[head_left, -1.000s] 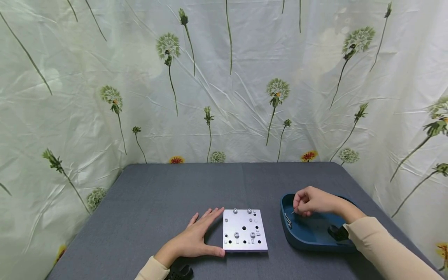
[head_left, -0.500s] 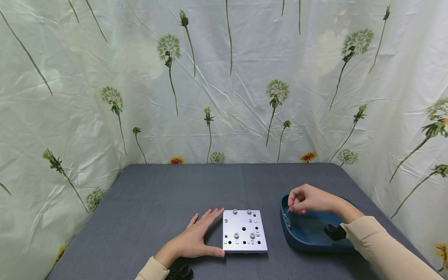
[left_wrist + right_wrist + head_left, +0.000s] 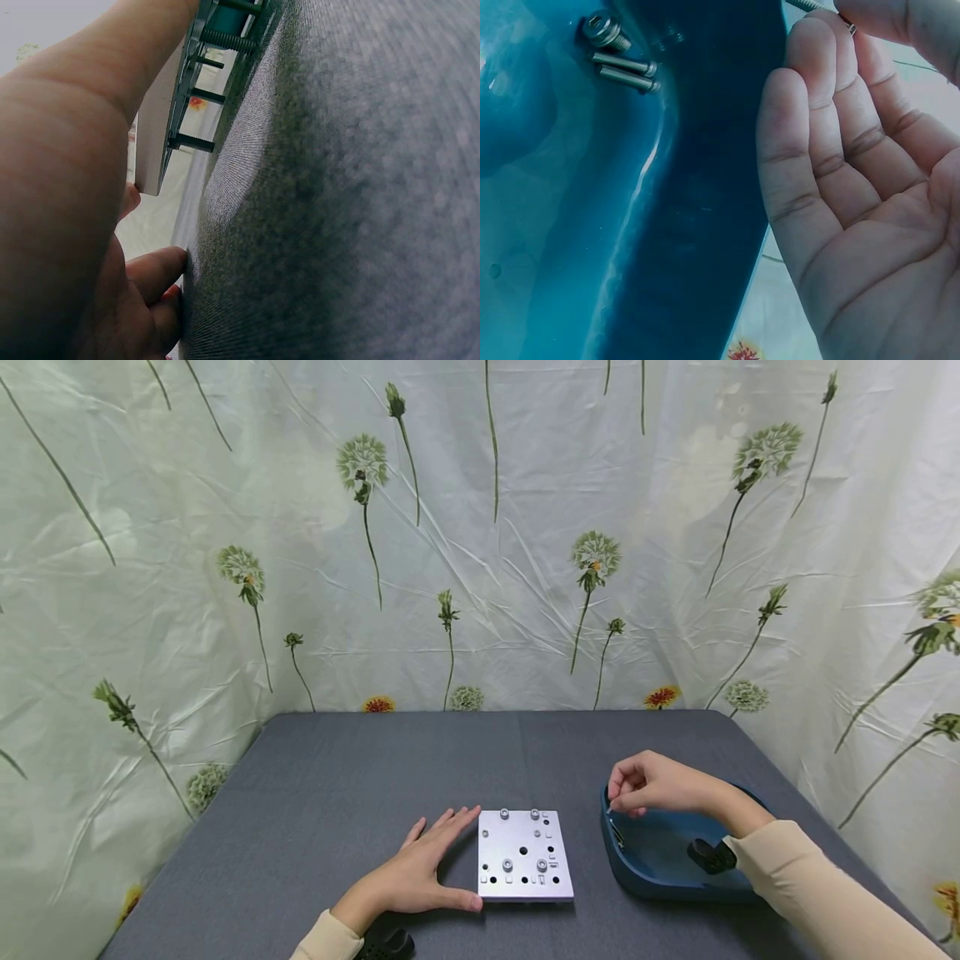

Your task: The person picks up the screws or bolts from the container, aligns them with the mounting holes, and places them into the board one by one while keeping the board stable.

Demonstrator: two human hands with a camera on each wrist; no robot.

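My left hand (image 3: 420, 872) spreads along the left side of a silver metal plate (image 3: 522, 860). Its thumb touches the near left corner and its forefinger the far one, both straight. Several socket-head screws sit in the plate, and the left wrist view shows threaded shanks (image 3: 196, 142) sticking out beneath it. At the left rim of the blue tray (image 3: 652, 885), my right hand (image 3: 647, 785) pinches a small screw (image 3: 807, 5) between thumb and fingers; part of it is cut off by the right wrist frame. Below that hand, loose screws (image 3: 626, 79) lie on the tray floor.
A thicker socket-head screw with washers (image 3: 604, 30) lies beside the thin ones in the tray. Grey cloth covers the table (image 3: 390, 760). Behind it hangs a white curtain (image 3: 510, 568) with a dandelion print.
My right hand has moved left and slightly up, from over the tray's inside to its left rim, carrying the screw. The left hand and the plate stay in place.
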